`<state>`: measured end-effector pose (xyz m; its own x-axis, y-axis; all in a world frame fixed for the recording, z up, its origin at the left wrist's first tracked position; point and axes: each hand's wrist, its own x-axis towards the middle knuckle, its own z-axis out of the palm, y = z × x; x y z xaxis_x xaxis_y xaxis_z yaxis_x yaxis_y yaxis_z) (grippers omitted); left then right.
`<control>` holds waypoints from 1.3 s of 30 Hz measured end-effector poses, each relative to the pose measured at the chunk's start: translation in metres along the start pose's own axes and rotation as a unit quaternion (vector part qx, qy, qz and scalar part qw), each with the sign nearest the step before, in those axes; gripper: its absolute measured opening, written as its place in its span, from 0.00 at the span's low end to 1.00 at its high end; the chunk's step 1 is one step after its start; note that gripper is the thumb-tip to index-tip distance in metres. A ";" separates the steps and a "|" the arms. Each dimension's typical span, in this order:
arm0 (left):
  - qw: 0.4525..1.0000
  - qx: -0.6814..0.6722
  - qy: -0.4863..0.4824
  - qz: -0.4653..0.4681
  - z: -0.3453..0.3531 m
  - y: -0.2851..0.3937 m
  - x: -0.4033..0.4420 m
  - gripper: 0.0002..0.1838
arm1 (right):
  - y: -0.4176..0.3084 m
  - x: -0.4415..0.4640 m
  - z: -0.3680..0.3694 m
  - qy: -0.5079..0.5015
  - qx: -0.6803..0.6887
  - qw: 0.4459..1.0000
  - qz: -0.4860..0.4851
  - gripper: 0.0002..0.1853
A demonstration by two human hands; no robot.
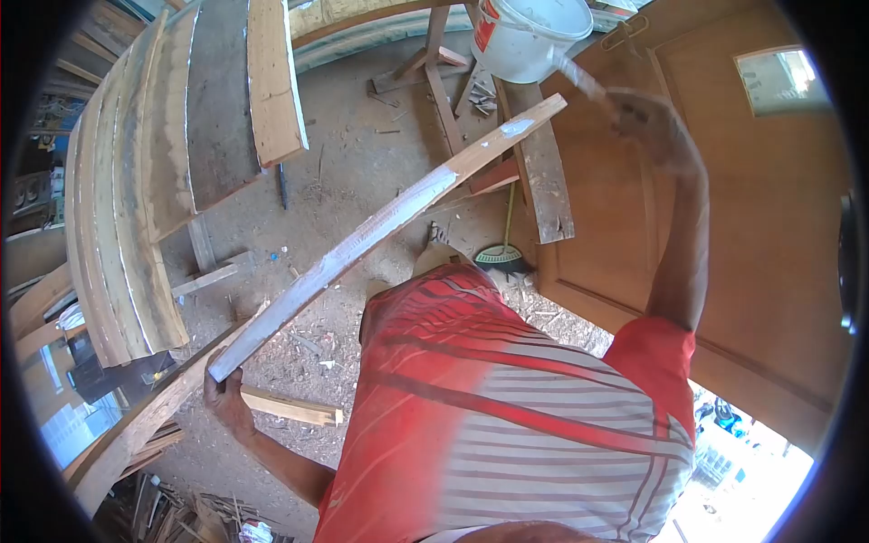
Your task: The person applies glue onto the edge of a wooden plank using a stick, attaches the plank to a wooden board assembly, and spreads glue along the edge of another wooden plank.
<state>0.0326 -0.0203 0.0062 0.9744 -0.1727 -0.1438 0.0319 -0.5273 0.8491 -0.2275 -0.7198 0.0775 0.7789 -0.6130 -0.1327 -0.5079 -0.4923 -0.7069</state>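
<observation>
A long wooden strip (pixel 362 237) slants across the middle of the view, its upper face partly coated with white paste. My left hand (pixel 228 398) is closed around its lower left end. The upper right end shows bare wood with a smaller white patch. My right hand (pixel 647 127), blurred, grips a short white-tipped stick or brush (pixel 579 74); its exact kind cannot be made out. The tool's tip is beside a white bucket (pixel 534 41), which has a red label and white smears on its wall.
At upper left stands a curved panel of joined boards (pixel 213 100). A wooden door (pixel 760 208) is on the right. Below the bucket are a wooden stand (pixel 444 100) and a plank (pixel 548 185). A green broom head (pixel 501 256) and wood scraps (pixel 294 407) lie on the littered floor.
</observation>
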 end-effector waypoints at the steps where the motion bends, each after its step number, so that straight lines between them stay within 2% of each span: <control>1: 1.000 -0.007 0.002 0.002 0.000 -0.002 0.002 0.25 | -0.005 -0.019 0.014 -0.009 -0.004 0.999 0.030 0.19; 2: 1.000 -0.001 -0.002 0.017 -0.002 -0.006 0.004 0.26 | -0.010 -0.036 0.029 -0.018 -0.008 0.998 0.060 0.19; 5: 0.999 -0.032 0.003 0.007 0.001 -0.003 0.005 0.25 | -0.011 -0.071 0.083 0.059 -0.052 0.997 -0.013 0.19; 8: 0.999 -0.031 -0.019 0.007 -0.006 -0.013 0.006 0.26 | -0.020 -0.085 0.124 0.112 -0.192 0.972 -0.076 0.19; 12: 0.997 -0.065 -0.036 0.015 -0.007 -0.013 0.008 0.25 | -0.047 -0.110 0.147 0.075 -0.171 0.978 -0.094 0.20; 15: 0.996 -0.070 -0.040 0.050 0.000 -0.006 0.011 0.22 | -0.042 -0.100 0.139 0.136 -0.195 0.969 -0.067 0.21; 18: 0.994 -0.073 -0.034 0.069 0.000 -0.004 0.012 0.22 | -0.027 -0.093 0.146 0.130 -0.246 0.958 -0.071 0.22; 21: 0.994 -0.063 -0.044 0.076 -0.001 -0.005 0.018 0.22 | -0.065 -0.112 0.164 0.036 -0.179 0.975 -0.124 0.22; 24: 0.995 -0.059 -0.040 0.065 -0.001 -0.014 0.021 0.22 | -0.086 -0.108 0.141 0.031 -0.139 0.973 -0.184 0.21; 26: 0.999 -0.023 -0.026 0.038 -0.002 -0.011 0.018 0.20 | -0.091 -0.083 0.104 0.114 -0.098 0.970 -0.192 0.17; 28: 1.000 -0.006 -0.013 0.006 0.001 0.000 0.015 0.19 | -0.094 -0.047 0.050 0.170 -0.164 0.965 -0.117 0.15; 29: 1.000 -0.005 -0.008 -0.018 0.004 0.012 0.008 0.19 | -0.092 -0.029 0.024 0.177 -0.247 0.952 -0.032 0.14; 32: 0.998 0.042 -0.013 -0.054 0.002 0.016 -0.002 0.23 | -0.068 0.034 -0.030 0.209 -0.336 0.906 -0.147 0.10; 33: 0.995 0.068 -0.018 -0.063 -0.001 0.015 -0.007 0.25 | -0.059 0.055 -0.041 0.184 -0.360 0.905 -0.135 0.09; 35: 0.998 0.023 -0.015 -0.059 -0.002 0.022 -0.019 0.22 | -0.042 0.095 -0.056 0.129 -0.403 0.899 -0.109 0.09; 39: 0.999 0.002 -0.014 -0.035 0.000 0.047 -0.032 0.21 | -0.018 0.165 -0.051 0.065 -0.420 0.887 -0.181 0.10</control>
<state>0.0032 -0.0392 0.0505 0.9633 -0.1581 -0.2171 0.0989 -0.5428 0.8340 -0.1085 -0.8435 0.1033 0.9256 -0.3602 0.1161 -0.3707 -0.9247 0.0865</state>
